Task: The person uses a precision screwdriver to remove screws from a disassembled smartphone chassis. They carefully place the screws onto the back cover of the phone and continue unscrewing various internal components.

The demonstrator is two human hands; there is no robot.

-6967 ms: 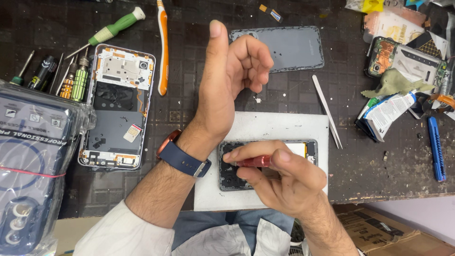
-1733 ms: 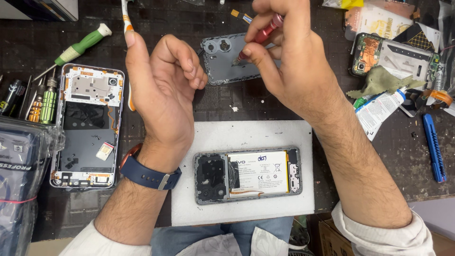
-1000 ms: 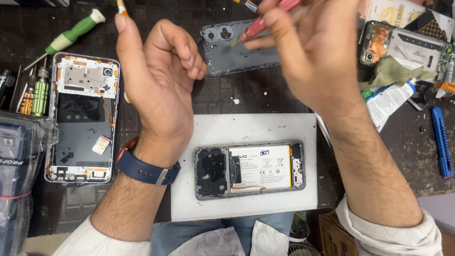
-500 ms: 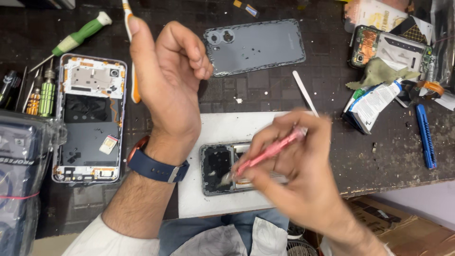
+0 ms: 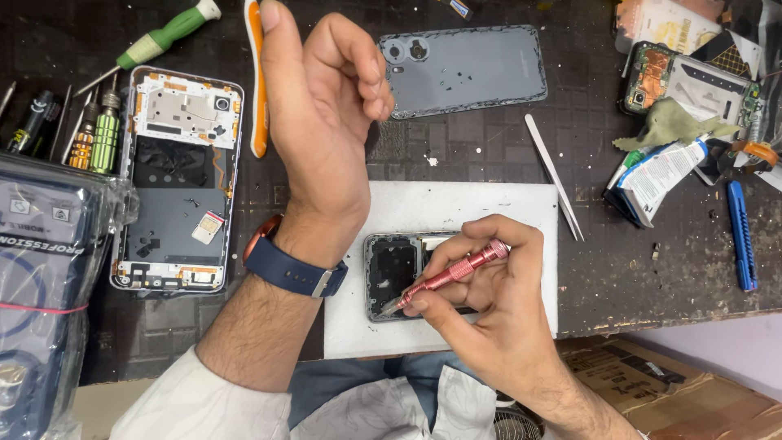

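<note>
i judge the job well under way but not finished: the dark opened smartphone [image 5: 397, 273] i am working on lies with its back cover off on the white rectangular work mat [image 5: 456, 208], its black inner plate bare, and the grey-blue back panel with two camera holes [image 5: 464, 69] lies apart at the far side of the dark desk [image 5: 652, 269], so the opening is done while the work inside the frame is what is left, as far as i can see. my right hand [image 5: 489, 314] has its fingers [image 5: 423, 304] pinched closed around a slim pink metal precision screwdriver [image 5: 452, 273], the tip angled down onto the lower edge of the phone's black plate; whether it sits in a screw head i cannot tell, it is too small. the phone itself lies directly under and just left of those fingers, partly hidden by the hand, so its right half is out of sight. my left hand [image 5: 322, 122], with a dark blue wristband, is raised above the desk with the fingers loosely curled and the thumb up; it looks empty, though i cannot rule out a tiny part in the curl. it is well clear of the phone, near an orange and white pry tool [image 5: 257, 81] and a second stripped phone frame with white edges [image 5: 179, 179] to the left. white plastic tweezers [image 5: 554, 175] rest at the mat's right edge.
</note>
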